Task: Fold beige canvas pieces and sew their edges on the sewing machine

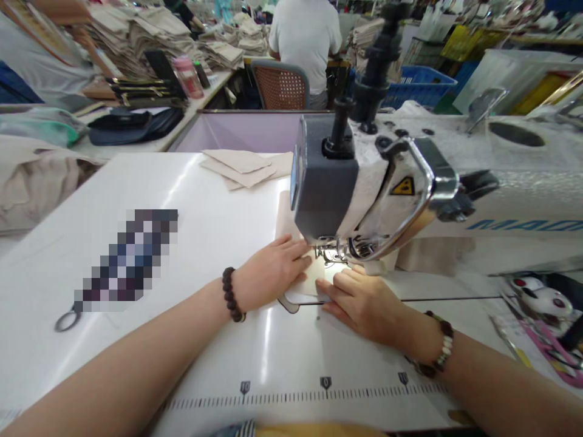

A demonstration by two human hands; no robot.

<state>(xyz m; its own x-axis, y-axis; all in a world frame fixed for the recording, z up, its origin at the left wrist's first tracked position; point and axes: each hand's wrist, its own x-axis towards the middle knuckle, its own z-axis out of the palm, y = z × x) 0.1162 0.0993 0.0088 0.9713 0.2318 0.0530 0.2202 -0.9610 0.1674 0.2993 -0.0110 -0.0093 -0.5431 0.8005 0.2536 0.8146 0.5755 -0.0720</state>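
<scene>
A beige fabric piece [311,280] lies beneath the needle area of a sewing machine [324,176]. My left hand [276,267] rests on its left side, palm down, with the fingers stretched over the cloth near the presser foot. At the near right edge of the cloth, my right hand [364,300] has its fingers bent, with thumb and forefinger close together on the edge. The machine head hides part of the fabric and the needle point. Both wrists wear beaded bracelets.
Several beige fabric pieces [246,167] lie at the table's back. A blurred-out item with a ring [68,320] is on the left. Pink-handled scissors [549,352] and tweezers [510,340] lie at right. Ahead, a person in a white shirt [305,36] sits by a chair [280,85].
</scene>
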